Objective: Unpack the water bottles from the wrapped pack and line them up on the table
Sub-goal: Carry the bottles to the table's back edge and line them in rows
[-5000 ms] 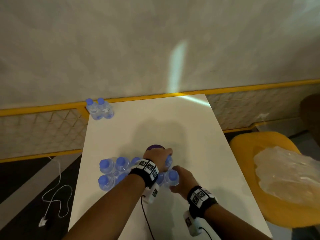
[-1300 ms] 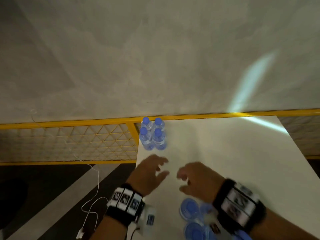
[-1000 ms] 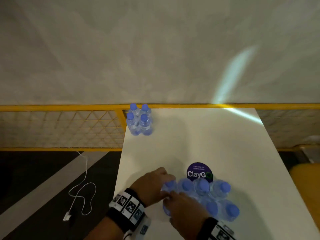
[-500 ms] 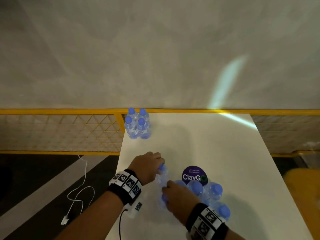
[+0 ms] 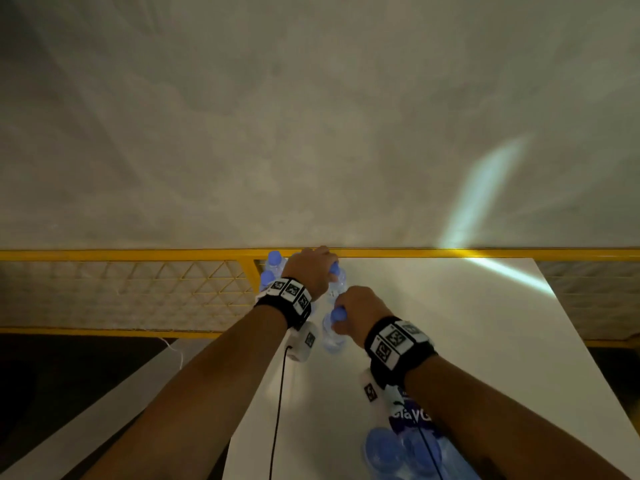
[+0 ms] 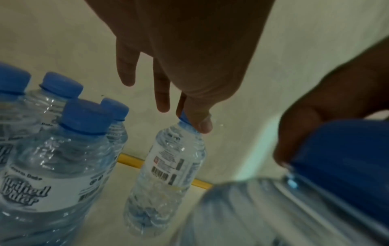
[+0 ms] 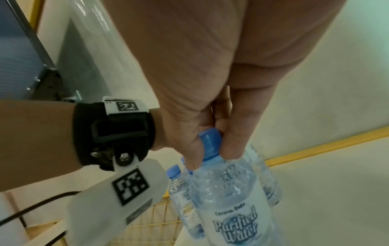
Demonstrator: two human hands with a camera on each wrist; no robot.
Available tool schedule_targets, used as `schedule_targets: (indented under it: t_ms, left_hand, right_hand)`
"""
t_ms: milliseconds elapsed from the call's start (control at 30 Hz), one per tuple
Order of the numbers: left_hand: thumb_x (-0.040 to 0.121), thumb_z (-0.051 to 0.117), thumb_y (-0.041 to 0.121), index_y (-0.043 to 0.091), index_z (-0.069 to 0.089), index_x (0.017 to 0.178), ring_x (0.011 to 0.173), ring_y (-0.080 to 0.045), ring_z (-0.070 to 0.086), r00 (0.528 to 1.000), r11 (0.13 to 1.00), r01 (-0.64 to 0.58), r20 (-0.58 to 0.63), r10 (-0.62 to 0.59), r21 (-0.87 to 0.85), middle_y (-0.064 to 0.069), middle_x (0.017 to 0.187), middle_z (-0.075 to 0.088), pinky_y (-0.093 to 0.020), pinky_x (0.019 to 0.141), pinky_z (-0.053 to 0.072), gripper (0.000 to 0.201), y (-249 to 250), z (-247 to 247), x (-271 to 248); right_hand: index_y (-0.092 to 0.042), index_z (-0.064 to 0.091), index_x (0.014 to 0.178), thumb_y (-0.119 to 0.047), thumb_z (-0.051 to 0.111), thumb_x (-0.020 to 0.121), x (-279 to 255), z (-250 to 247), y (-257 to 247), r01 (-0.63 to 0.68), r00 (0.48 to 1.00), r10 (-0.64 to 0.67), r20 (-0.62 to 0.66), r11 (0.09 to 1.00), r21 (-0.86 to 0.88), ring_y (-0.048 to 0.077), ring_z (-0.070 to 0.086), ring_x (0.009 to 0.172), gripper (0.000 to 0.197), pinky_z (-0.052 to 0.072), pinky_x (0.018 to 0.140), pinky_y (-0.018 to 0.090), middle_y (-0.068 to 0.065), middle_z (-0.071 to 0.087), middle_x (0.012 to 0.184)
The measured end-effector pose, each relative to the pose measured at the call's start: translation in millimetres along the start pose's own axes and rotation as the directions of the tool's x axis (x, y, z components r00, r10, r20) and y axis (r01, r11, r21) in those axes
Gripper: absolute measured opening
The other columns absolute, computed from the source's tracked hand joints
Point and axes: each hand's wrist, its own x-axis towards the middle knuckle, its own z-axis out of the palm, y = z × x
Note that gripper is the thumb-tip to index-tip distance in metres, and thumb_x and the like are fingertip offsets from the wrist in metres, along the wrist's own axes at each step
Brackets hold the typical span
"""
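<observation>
Both hands carried btls from pack to far corner | left hand (image 5: 310, 271) pinched cap of one bottle (image 6: 168, 174), right hand (image 5: 358, 311) gripped cap of another bottle (image 7: 229, 196) | tip: set em down upright, just beside the standing group (image 6: 54, 149) (keep row straight)

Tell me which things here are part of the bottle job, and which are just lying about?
Part of the job:
left hand, pinching one bottle's cap
right hand, holding another bottle by its cap
four standing bottles at the far corner
remaining bottles nearby
white table

Just lying about:
yellow railing
purple sticker
</observation>
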Motion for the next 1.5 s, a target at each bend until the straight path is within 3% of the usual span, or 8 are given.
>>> schedule_targets:
  t_ms: [233, 500, 733, 1000, 1067, 1167, 1333, 1500]
  left_hand:
    - [0.098, 0.063, 0.028, 0.028, 0.058, 0.122, 0.118, -0.031, 0.051, 0.979, 0.979, 0.205, -0.021, -0.204, 0.015, 0.003, 0.127, 0.054, -0.06, 0.101, 0.043, 0.024, -21, 33, 23]
    - [0.094, 0.061, 0.013, 0.018, 0.058, 0.129, 0.117, -0.035, 0.052, 0.979, 0.979, 0.19, -0.057, -0.194, -0.073, -0.004, 0.129, 0.057, -0.049, 0.094, 0.05, 0.035, -29, 44, 35]
    - [0.091, 0.06, 0.007, 0.019, 0.057, 0.131, 0.119, -0.034, 0.052, 0.985, 0.984, 0.171, -0.03, -0.173, -0.053, -0.004, 0.132, 0.057, -0.045, 0.099, 0.047, 0.041, -31, 43, 35]
    - [0.099, 0.053, 0.011, 0.02, 0.051, 0.144, 0.129, -0.031, 0.048, 0.979, 0.977, 0.198, -0.043, -0.201, -0.074, -0.002, 0.144, 0.056, -0.043, 0.105, 0.046, 0.046, -29, 38, 34]
    - [0.102, 0.052, 0.016, 0.019, 0.046, 0.15, 0.134, -0.031, 0.047, 0.977, 0.973, 0.195, -0.065, -0.204, -0.123, -0.004, 0.149, 0.054, -0.04, 0.111, 0.041, 0.048, -30, 34, 30]
    - [0.102, 0.055, 0.019, 0.014, 0.044, 0.153, 0.139, -0.032, 0.046, 0.969, 0.955, 0.171, -0.135, -0.207, -0.241, -0.011, 0.152, 0.051, -0.041, 0.117, 0.035, 0.052, -26, 20, 13]
    - [0.097, 0.055, 0.031, 0.014, 0.063, 0.131, 0.111, -0.032, 0.059, 0.931, 0.957, -0.037, -0.357, -0.072, -0.288, -0.006, 0.126, 0.066, -0.049, 0.096, 0.049, 0.039, 14, 9, -53]
    - [0.098, 0.063, 0.043, 0.026, 0.065, 0.129, 0.081, -0.013, 0.064, 0.983, 0.883, -0.136, 0.051, 0.177, -0.449, 0.006, 0.112, 0.068, -0.03, 0.081, 0.051, 0.036, 93, 17, -141]
  right_hand:
    - [-0.01, 0.064, 0.106, -0.021, 0.074, 0.08, 67, 9, 7, -0.118, 0.993, 0.12, 0.02, 0.991, -0.062, 0.019, 0.059, 0.075, 0.029, 0.044, 0.068, 0.027, -0.003, 0.049, 0.079]
    - [-0.006, 0.061, 0.117, -0.016, 0.062, 0.089, 106, 14, 3, -0.049, 0.999, 0.047, -0.019, 0.993, -0.106, 0.033, 0.062, 0.104, 0.03, 0.047, 0.081, 0.033, 0.016, 0.061, 0.114]
    - [-0.005, 0.061, 0.105, -0.01, 0.059, 0.089, 113, 13, -5, -0.037, 0.998, 0.033, -0.055, 0.996, -0.079, 0.034, 0.064, 0.096, 0.017, 0.046, 0.073, 0.033, 0.008, 0.059, 0.088]
    - [-0.01, 0.058, 0.114, -0.016, 0.066, 0.087, 104, 10, -4, -0.032, 0.997, 0.027, -0.078, 0.998, -0.06, 0.032, 0.062, 0.098, 0.029, 0.049, 0.083, 0.036, 0.008, 0.061, 0.104]
    - [-0.013, 0.051, 0.126, -0.027, 0.075, 0.079, 91, 7, 1, -0.038, 0.996, 0.034, -0.077, 0.997, -0.061, 0.031, 0.061, 0.105, 0.055, 0.049, 0.085, 0.036, 0.008, 0.056, 0.116]
    - [-0.016, 0.052, 0.123, -0.035, 0.071, 0.08, 47, 2, 12, -0.035, 0.997, 0.031, -0.071, 0.998, -0.057, 0.029, 0.058, 0.109, 0.051, 0.048, 0.088, 0.036, 0.008, 0.053, 0.119]
    - [-0.02, 0.055, 0.124, -0.039, 0.068, 0.085, -68, 8, 35, 0.029, 0.999, -0.029, 0.038, 1.0, -0.003, 0.019, 0.056, 0.105, 0.045, 0.047, 0.091, 0.032, 0.0, 0.054, 0.117]
    - [-0.026, 0.054, 0.123, -0.039, 0.061, 0.087, -170, 27, 45, 0.029, 0.967, 0.006, 0.256, 0.991, -0.133, 0.016, 0.056, 0.108, 0.039, 0.046, 0.093, 0.03, -0.004, 0.056, 0.118]
